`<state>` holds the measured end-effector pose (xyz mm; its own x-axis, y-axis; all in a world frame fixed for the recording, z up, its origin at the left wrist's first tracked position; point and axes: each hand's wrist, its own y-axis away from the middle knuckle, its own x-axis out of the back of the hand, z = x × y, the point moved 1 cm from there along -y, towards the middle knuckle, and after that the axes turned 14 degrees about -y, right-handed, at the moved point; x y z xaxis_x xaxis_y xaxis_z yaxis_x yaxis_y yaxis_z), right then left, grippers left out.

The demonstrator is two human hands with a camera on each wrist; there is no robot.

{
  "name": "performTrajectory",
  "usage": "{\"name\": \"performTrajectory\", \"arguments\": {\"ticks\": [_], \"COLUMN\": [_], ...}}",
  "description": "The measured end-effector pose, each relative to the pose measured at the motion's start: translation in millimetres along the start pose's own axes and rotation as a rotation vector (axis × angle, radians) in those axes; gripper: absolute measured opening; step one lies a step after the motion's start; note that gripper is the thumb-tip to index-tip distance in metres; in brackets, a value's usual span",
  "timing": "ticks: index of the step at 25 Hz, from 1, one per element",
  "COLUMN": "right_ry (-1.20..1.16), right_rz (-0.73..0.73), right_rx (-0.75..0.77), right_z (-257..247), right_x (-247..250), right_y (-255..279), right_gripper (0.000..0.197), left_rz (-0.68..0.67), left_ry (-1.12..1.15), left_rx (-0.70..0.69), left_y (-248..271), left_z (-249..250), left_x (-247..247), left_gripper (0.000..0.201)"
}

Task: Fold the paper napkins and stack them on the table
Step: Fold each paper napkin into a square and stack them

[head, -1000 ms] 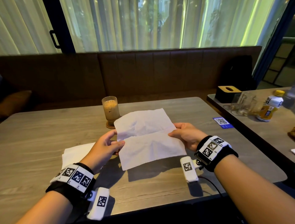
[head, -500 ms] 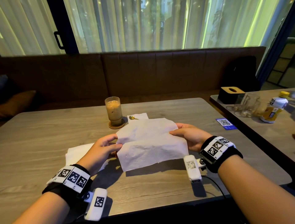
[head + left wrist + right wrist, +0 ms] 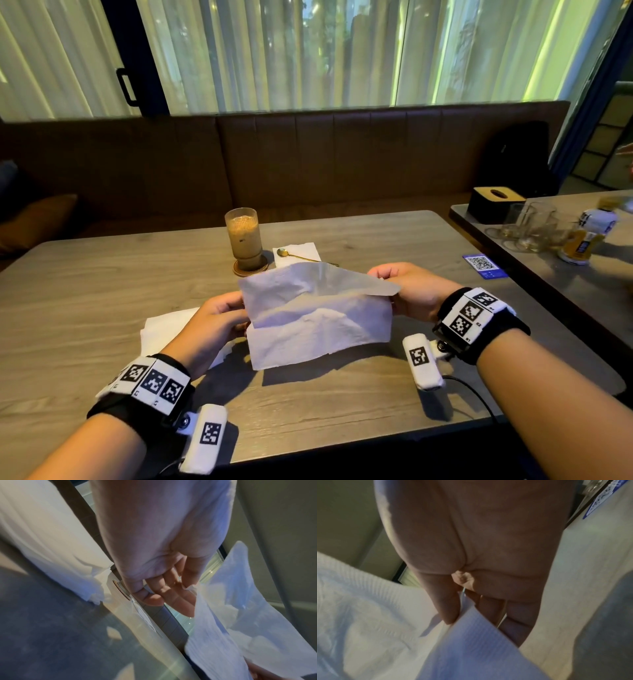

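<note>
A white paper napkin hangs in the air just above the grey wooden table, its upper half bent over toward me along a crease. My left hand pinches its left edge, thumb on top, and my right hand pinches its right edge. In the left wrist view the napkin runs off from between thumb and fingers. In the right wrist view the thumb lies on the napkin. Other white napkins lie flat on the table under my left wrist.
An iced coffee glass on a coaster stands behind the napkin, beside a gold spoon on a small napkin. A blue QR card lies at the right. The neighbouring table holds a tissue box, glasses and a bottle.
The napkin's upper half has come down from upright and now folds over toward me. Both hands have kept their hold on the side edges.
</note>
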<state>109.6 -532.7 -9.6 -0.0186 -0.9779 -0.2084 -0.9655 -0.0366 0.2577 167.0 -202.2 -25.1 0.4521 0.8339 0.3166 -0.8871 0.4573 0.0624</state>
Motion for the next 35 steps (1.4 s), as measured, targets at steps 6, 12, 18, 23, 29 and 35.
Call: {"name": "performTrajectory", "arguments": {"ticks": [6,12,18,23,29,35], "right_ry": [0.086,0.213,0.412,0.425,0.576,0.687], "right_rz": [0.031,0.057,0.012,-0.016,0.025,0.082], "right_rx": [-0.023,0.062,0.227,0.184,0.229,0.358], "right_z": [-9.7,-15.7,-20.4,-31.6,-34.5,-35.1], "right_x": [-8.3,-8.7,-21.6,-30.4,-39.1,-51.7], "right_y": [5.9,4.6,6.4,9.1,14.1,18.4], "right_gripper": [0.041,0.024,0.014,0.026,0.021,0.007], "left_rz": [0.093,0.222,0.064,-0.082,-0.094,0.001], "left_ry": [0.061,-0.146,-0.516,-0.741,-0.803,-0.73], "left_rx": [0.049,0.063,-0.051,-0.13,-0.126,-0.082], "left_y": [-5.1,-13.4,-19.9,-21.9,-31.6,-33.1], "left_z": [0.8,6.9,26.9,46.3,49.1,44.5], "left_x": [1.3,-2.7,-12.2,-33.9,-49.4,-41.5], "left_gripper": [0.032,0.028,0.051,0.044,0.016,0.013]}}
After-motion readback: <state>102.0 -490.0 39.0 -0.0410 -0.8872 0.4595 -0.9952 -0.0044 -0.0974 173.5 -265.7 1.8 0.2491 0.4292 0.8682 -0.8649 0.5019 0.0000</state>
